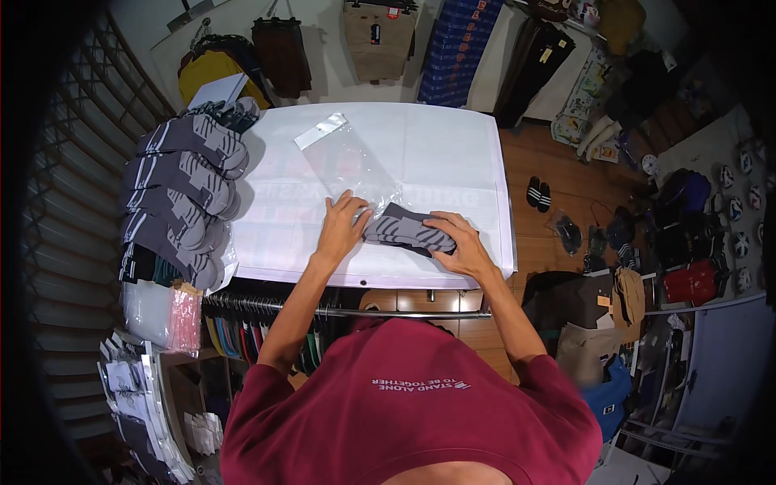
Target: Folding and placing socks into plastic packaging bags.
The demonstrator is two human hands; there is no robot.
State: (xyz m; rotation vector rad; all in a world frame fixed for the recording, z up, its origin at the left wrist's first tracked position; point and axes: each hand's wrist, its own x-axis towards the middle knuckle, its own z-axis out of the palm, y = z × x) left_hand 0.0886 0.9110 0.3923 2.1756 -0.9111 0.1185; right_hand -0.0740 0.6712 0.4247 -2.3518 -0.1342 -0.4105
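Note:
A folded pair of grey socks (404, 229) with dark stripes lies near the front of the white-covered table (283, 242). My right hand (461, 242) grips its right end, fingers over the top and thumb at the near side. Just left of the socks, my left hand (343, 225) rests with its fingers apart at the near end of a clear plastic bag (347, 162). The bag lies flat and slanted, its white header strip at the far end. Its near right corner reaches the socks; whether they touch is hard to tell.
Stacked grey socks (182, 194) line the table's left edge. Below them sits a packet of plastic bags (153, 311). A metal rail (356, 312) with hangers and clothes runs along the table's front. Trousers (378, 40) hang on the far wall; black slippers (539, 194) lie on the floor.

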